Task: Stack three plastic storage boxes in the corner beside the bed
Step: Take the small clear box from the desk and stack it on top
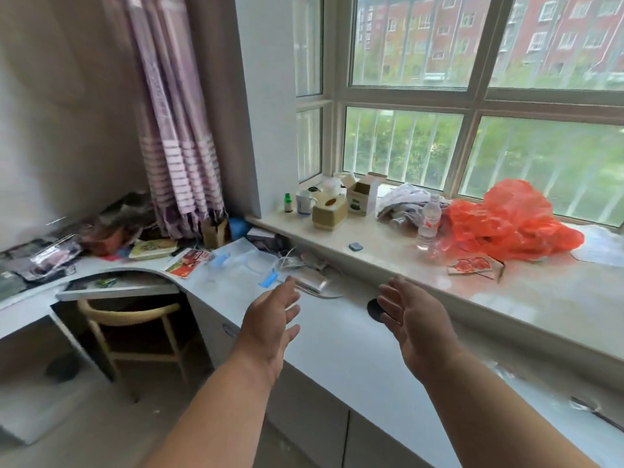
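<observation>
No plastic storage box and no bed show in the head view. My left hand [270, 327] and my right hand [413, 324] are held out in front of me above a white desk [337, 336], palms turned toward each other, fingers apart. Both hands hold nothing. A clear flat plastic lid or sleeve with blue clips [250, 261] lies on the desk beyond my left hand.
A stone windowsill [439, 275] carries an orange plastic bag [513, 221], a water bottle [429, 224], a tissue box [329, 212] and a small carton [363, 194]. Books and clutter fill the desk corner by a purple curtain [175, 146]. A wooden chair [135, 329] stands under the desk.
</observation>
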